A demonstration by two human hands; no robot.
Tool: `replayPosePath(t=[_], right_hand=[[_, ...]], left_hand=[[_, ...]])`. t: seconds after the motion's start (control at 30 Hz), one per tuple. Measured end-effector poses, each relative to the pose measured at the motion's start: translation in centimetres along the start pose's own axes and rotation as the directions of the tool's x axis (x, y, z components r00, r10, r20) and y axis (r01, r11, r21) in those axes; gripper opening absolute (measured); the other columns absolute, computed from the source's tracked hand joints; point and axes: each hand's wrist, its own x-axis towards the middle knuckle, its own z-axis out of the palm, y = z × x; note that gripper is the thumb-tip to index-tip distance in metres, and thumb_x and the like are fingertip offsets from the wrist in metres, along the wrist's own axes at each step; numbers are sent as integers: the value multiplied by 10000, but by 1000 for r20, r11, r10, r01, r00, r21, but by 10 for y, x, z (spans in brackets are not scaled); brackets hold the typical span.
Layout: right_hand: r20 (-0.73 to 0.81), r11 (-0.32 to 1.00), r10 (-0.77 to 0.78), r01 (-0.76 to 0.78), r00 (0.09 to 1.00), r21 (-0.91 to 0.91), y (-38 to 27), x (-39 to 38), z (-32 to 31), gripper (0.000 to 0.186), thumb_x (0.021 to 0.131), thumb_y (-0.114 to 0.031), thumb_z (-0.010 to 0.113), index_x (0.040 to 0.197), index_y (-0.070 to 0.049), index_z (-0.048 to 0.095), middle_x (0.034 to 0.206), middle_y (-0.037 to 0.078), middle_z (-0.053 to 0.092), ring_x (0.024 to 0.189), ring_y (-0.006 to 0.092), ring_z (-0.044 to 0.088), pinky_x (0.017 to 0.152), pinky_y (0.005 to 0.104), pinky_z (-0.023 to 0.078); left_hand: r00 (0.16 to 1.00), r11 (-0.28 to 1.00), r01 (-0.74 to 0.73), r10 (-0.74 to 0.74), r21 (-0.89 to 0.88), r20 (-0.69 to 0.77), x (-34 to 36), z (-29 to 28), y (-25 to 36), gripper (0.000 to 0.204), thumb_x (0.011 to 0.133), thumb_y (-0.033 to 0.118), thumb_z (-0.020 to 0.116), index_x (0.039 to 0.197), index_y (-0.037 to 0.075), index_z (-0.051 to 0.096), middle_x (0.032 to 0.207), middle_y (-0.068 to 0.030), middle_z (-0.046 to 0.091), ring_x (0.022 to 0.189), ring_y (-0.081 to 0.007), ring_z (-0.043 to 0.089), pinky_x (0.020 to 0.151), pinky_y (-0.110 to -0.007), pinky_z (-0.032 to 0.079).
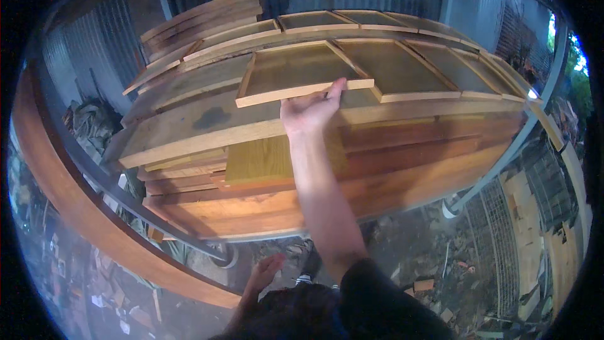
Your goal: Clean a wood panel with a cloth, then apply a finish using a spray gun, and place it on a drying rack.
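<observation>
My right hand (pixel 309 110) reaches forward, palm up, and grips the near edge of a shallow rectangular wooden frame (pixel 302 90). Its thumb shows at the near rail, while the other fingers are hidden under the frame. Inside the rails is a dull grey-brown area; I cannot tell if it is a panel or mesh. Just right of it, a similar wooden frame (pixel 402 69) lies in a row with several others on thick planks (pixel 207 116). Low down near my body, my left hand (pixel 267 272) hangs with its fingers stretched out, holding nothing.
A second row of frames (pixel 233 39) lies behind. Stacked reddish boards (pixel 402 164) and a yellowish board (pixel 258 160) sit below the planks. A long brown beam (pixel 94 214) curves along the left. Wire mesh (pixel 497 239) and wood scraps lie at the right.
</observation>
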Motion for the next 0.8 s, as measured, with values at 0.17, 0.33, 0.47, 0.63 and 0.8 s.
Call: replayPosePath(t=[0.17, 0.33, 0.47, 0.63, 0.8], right_hand=[[-102, 1000, 5, -6, 995, -14, -13, -1, 4, 763, 917, -644, 486, 1474, -144, 341, 1502, 36, 375, 1396, 236, 316, 1153, 463, 220], [-133, 910, 392, -405, 910, -88, -88, -202, -16, 1109, 805, -641, 665, 1544, -22, 118, 1631, 122, 67, 1502, 228, 105, 1209, 478, 126], [98, -587, 436, 365, 895, -723, -171, -271, -195, 843, 861, -494, 640, 1514, -85, 298, 1490, 179, 422, 1287, 342, 511, 1057, 469, 425], [-444, -553, 831, 591, 336, -587, -325, -311, -458, 539, 881, -411, 620, 1311, -91, 563, 1177, 193, 654, 1023, 327, 656, 881, 449, 519], [-443, -491, 853, 709, 275, -507, -339, -345, -531, 430, 912, -399, 584, 1191, -72, 596, 1096, 173, 651, 997, 288, 633, 882, 430, 498]], left_hand=[[999, 994, -40, 38, 105, 22, 11, 10, -1, 351, 958, 194, 604, 1247, -4, 629, 1151, -60, 674, 1032, -131, 588, 903, -310, 479], [996, 993, 84, -81, 80, -45, -23, -11, 27, 349, 965, 229, 612, 1221, -6, 646, 1222, -95, 666, 1117, -186, 606, 938, -352, 485], [978, 875, 209, -176, 437, -115, -37, -18, -9, 425, 896, 363, 683, 1213, 80, 666, 1208, -149, 669, 1121, -264, 640, 936, -379, 502], [992, 707, -40, -57, 706, 113, -10, 8, 6, 536, 928, 482, 585, 1323, 120, 580, 1311, -165, 600, 1214, -337, 573, 1030, -442, 439], [964, 653, -213, 264, 727, 45, -36, 21, -16, 440, 899, 435, 629, 1236, 153, 635, 1143, -159, 674, 1050, -384, 633, 909, -470, 504]])
